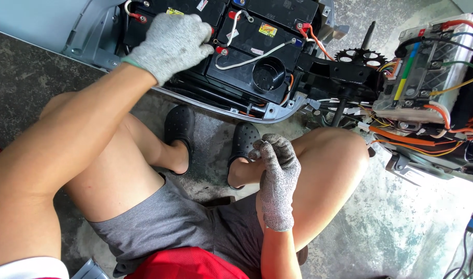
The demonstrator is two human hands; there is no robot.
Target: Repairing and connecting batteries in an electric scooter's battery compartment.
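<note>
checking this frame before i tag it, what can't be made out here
- Head view: what the left hand touches on the black batteries; the glove covers it.
- Head view: whether the right hand pinches anything; its curled fingers would hide a small part.
- Head view: the grey tray and the wired module run off the top and right edges.

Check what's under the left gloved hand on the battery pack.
The left hand rests on a black battery by a red terminal cap. Whatever its fingers grip is covered by the glove.
</note>
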